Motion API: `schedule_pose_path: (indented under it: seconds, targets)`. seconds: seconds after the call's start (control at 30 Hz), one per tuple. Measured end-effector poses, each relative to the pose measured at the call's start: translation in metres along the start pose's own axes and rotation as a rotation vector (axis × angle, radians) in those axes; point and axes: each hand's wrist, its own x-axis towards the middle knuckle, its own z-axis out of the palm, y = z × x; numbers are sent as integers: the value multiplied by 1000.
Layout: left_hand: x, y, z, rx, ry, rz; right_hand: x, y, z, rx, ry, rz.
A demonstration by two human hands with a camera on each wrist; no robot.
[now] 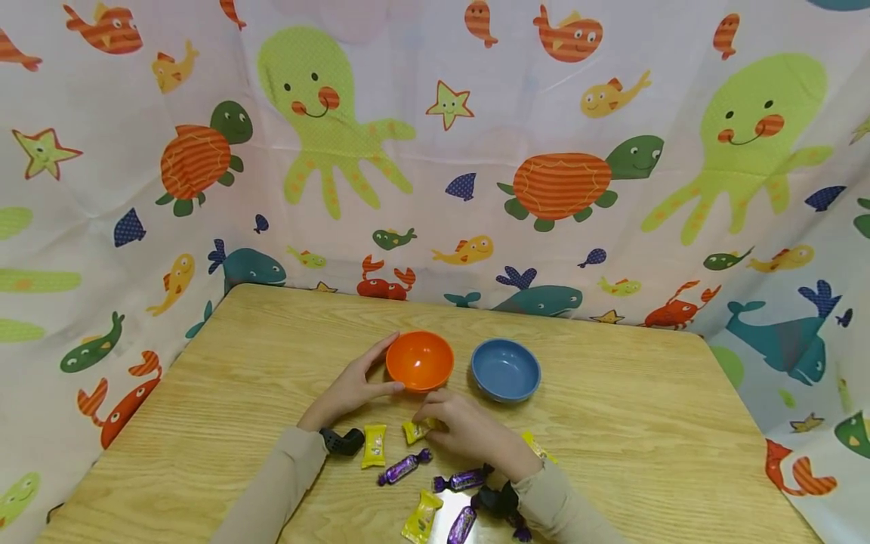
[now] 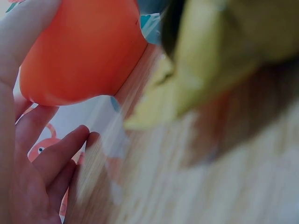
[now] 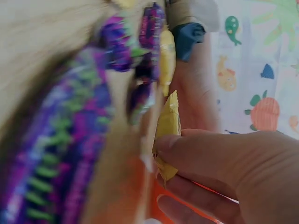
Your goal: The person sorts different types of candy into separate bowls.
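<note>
My left hand holds the orange bowl at its left side, thumb at the near rim and fingers round the back. In the left wrist view the bowl's outer wall lies against that hand. Just in front of the bowl, my right hand pinches a yellow-wrapped candy between thumb and fingers; the right wrist view shows the wrapper standing out past the thumb. Another yellow candy lies near my left wrist. The orange bowl's visible inside is bare.
A blue bowl stands right of the orange one. Purple-wrapped candies and a further yellow candy lie on the wooden table towards me. One more yellow candy is partly behind my right forearm. A patterned cloth hangs behind.
</note>
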Motion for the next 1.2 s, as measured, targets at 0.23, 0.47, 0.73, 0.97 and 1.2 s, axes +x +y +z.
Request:
schedule_pose_path:
  seconds: [0.23, 0.47, 0.73, 0.97, 1.2]
  targets:
    - [-2, -2, 0, -6, 1, 13, 2, -7, -14, -10, 49, -55]
    - [-2, -1, -2, -5, 0, 7, 6, -13, -34, 16, 111, -51]
    - [-1, -2, -3, 3, -2, 25, 17, -8, -48, 40, 203, 3]
    - [-1, -2, -2, 28, 8, -17, 31, 8, -39, 67, 240, 86]
    - [-1, 0, -1, 14, 7, -4, 43, 25, -23, 67, 227, 210]
